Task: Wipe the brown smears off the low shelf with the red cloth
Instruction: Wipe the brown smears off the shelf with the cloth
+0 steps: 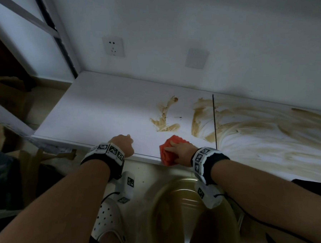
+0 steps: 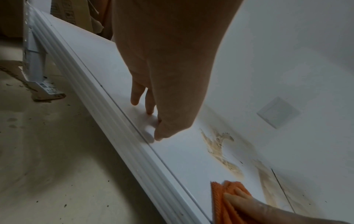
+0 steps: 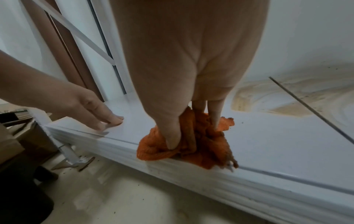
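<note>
The low white shelf (image 1: 100, 109) carries brown smears (image 1: 165, 121) near its middle and a wide smeared patch (image 1: 267, 130) to the right of a dark seam (image 1: 214, 122). My right hand (image 1: 180, 152) presses the bunched red cloth (image 1: 165, 157) at the shelf's front edge, just below the smears. In the right wrist view the thumb and fingers of my right hand (image 3: 194, 134) pinch the crumpled red cloth (image 3: 210, 151). My left hand (image 1: 122, 143) rests with straight fingers (image 2: 151, 109) on bare shelf to the cloth's left and holds nothing.
A wall socket (image 1: 113, 46) and a blank plate (image 1: 196, 58) sit on the white wall behind. On the floor below the shelf edge stands a metal basin (image 1: 179, 206). Cardboard boxes (image 1: 6, 94) lie at the left, beside a window frame (image 1: 54, 32).
</note>
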Demonstrator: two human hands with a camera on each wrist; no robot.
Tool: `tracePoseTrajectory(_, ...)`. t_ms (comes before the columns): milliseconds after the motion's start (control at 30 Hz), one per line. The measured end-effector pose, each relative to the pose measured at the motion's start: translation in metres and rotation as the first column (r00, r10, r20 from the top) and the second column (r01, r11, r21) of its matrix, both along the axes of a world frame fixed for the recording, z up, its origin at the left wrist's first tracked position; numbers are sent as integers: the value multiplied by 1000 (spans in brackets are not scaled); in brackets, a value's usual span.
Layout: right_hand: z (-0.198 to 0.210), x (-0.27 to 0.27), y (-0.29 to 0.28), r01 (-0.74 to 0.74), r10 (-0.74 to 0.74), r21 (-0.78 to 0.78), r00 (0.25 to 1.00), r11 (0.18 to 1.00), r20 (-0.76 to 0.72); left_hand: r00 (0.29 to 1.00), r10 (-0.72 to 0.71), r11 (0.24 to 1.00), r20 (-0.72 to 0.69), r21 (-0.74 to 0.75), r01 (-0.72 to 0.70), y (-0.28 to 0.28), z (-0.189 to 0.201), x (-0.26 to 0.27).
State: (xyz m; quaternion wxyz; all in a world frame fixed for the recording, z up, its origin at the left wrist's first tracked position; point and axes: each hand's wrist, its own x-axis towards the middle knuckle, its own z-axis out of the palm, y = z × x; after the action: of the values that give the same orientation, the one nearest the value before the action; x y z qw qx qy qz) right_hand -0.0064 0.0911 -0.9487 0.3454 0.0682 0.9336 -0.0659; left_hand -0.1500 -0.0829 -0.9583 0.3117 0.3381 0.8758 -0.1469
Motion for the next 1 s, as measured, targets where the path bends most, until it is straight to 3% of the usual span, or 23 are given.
tracePoseTrajectory(233,-1,-25,6,-30,28,32,998,999,61,1000,18,1000,7,25,-18,-1,0,0)
tracePoseTrajectory(533,14,-19,17,59,-72,110,990,992,123,1000,7,999,14,43,-7,-4,2,-2)
tracePoseTrajectory(800,3,-23,-19,-141,140,21,989,990,54,996,84,991,0,105,-83,-3,-4,-4)
tracePoseTrajectory(1000,1,-66,-19,-85,82,44,995,995,62,999,36,994,-28,99,-33,-5,-2,-5)
